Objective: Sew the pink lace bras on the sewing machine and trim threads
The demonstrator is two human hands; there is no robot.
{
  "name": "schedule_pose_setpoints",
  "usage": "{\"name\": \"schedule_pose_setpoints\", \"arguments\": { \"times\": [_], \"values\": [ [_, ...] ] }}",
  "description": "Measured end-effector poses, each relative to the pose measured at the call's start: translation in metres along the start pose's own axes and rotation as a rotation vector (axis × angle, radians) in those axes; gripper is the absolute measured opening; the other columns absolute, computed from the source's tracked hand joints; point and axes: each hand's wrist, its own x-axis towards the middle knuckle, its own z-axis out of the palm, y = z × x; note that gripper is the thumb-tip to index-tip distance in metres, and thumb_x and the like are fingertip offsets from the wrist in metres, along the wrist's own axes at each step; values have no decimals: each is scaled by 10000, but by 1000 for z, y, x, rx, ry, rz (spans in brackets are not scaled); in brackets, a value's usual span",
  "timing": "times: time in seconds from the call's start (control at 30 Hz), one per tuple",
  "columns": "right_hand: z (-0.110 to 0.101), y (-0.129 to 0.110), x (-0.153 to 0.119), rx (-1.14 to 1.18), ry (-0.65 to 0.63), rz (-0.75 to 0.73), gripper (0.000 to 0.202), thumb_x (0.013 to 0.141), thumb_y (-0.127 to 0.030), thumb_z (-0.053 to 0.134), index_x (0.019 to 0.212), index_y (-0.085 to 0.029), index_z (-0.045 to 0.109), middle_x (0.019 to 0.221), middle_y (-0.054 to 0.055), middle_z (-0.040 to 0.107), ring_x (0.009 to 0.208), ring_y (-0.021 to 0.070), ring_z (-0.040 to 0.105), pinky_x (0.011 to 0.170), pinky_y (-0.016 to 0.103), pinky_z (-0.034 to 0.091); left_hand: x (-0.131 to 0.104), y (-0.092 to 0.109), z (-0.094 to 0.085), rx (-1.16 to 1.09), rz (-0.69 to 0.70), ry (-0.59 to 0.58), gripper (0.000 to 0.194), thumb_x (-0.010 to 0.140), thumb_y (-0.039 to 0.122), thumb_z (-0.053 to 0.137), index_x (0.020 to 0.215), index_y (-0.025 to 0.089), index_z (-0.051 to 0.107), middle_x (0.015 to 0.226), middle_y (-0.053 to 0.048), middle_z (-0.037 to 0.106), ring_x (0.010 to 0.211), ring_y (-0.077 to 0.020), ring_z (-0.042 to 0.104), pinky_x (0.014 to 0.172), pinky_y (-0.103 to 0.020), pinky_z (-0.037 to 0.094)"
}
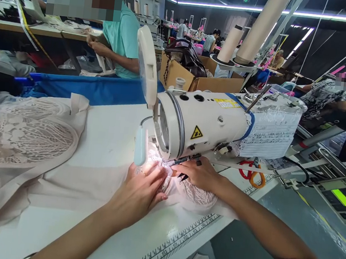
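My left hand [143, 190] lies on pale pink lace fabric [199, 193] just in front of the sewing machine's [207, 123] needle area. Its fingers are extended over the cloth, with the thumb apart. Close to the presser foot, my right hand [201, 173] is bent over the same fabric. Two dark pointed tips stick out beneath its fingers, seemingly thread snips [183, 176]; their handles are hidden in the palm. A lit lamp [140, 146] shines on the lace between the hands. Fingers and machine parts hide the needle.
More lace fabric [36, 131] spreads across the left of the white table [108, 122]. Orange-and-red-handled scissors [257, 178] lie right of the machine. A printed ruler [176, 241] runs along the front edge. Behind stand a cardboard box [217, 84] and a co-worker in teal [128, 42].
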Motion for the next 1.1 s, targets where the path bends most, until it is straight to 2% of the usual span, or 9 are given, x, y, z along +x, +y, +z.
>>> {"name": "schedule_pose_setpoints", "arguments": {
  "times": [0.1, 0.13, 0.2, 0.3, 0.53, 0.63, 0.73, 0.9, 1.1],
  "values": [
    [-4, -3, -11, -54, -11, 86, 343, 872, -476, 676, 1088, -210, 658, 1002, 55, 749, 859, 249, 663, 725, 314, 404, 0, 2, 2, -44, 20, 19, 509, 1071, 439, 214, 1125, 163, 638, 1159, -118, 697, 1233, -316, 538, 970, -524, 260],
    [-5, -4, -13, -59, -30, 102, 349, 866, -453, 685, 1105, -203, 645, 970, 53, 752, 828, 244, 663, 698, 308, 392, -1, 3, 3, -51, 19, 24, 521, 1070, 446, 202, 1152, 156, 628, 1150, -122, 700, 1210, -313, 555, 985, -531, 249],
    [-6, -7, -17, -53, -76, 90, 344, 874, -260, 649, 1213, -211, 609, 905, 29, 755, 789, 220, 660, 649, 290, 361, -2, 4, 3, -56, 12, 27, 531, 1071, 447, 184, 1218, 145, 596, 1147, -127, 701, 1182, -310, 574, 996, -540, 238],
    [-8, -9, -17, -44, -124, 0, 590, 810, -40, 547, 1352, -273, 561, 869, -4, 747, 815, 188, 658, 624, 280, 333, -2, 4, 2, -51, 16, 33, 502, 1073, 422, 195, 1236, 158, 590, 1160, -120, 699, 1185, -310, 575, 997, -541, 237],
    [-11, -9, -6, -69, -170, 18, 596, 832, -70, 525, 1364, -331, 583, 968, -2, 757, 878, 214, 653, 579, 294, 323, -2, 2, 4, -30, 18, 42, 562, 1069, 453, 179, 1158, 137, 634, 1233, -147, 686, 1257, -336, 531, 992, -555, 237],
    [-10, -8, -1, -50, -143, 20, 613, 834, -41, 493, 1355, -352, 582, 1095, -17, 746, 924, 222, 648, 605, 288, 361, -3, 1, 6, -29, -4, 30, 567, 1065, 475, 175, 1267, 127, 575, 1281, -160, 663, 1267, -340, 528, 982, -557, 249],
    [-7, -7, -1, -64, -108, 11, 617, 818, -7, 480, 1332, -330, 590, 1110, -8, 742, 936, 227, 646, 626, 284, 378, -3, 0, 6, -18, -6, 5, 496, 1067, 433, 228, 1319, 139, 539, 1335, -160, 628, 1274, -354, 519, 956, -548, 282],
    [-1, -3, -9, -127, 5, 8, 474, 832, -64, 511, 1259, -236, 622, 905, 30, 748, 747, 221, 636, 593, 293, 349, 1, 2, 4, -17, -27, -14, 436, 1064, 378, 258, 1221, 149, 593, 1293, -150, 643, 1300, -357, 485, 956, -548, 291],
    [6, 6, -17, -108, 140, -146, 433, 916, -79, 458, 1189, -310, 702, 713, -16, 687, 679, 165, 593, 582, 288, 285, 1, 4, 3, -67, -6, -15, 413, 1060, 357, 252, 1265, 155, 548, 1244, -137, 671, 1253, -331, 536, 1018, -573, 226]
  ]
}}
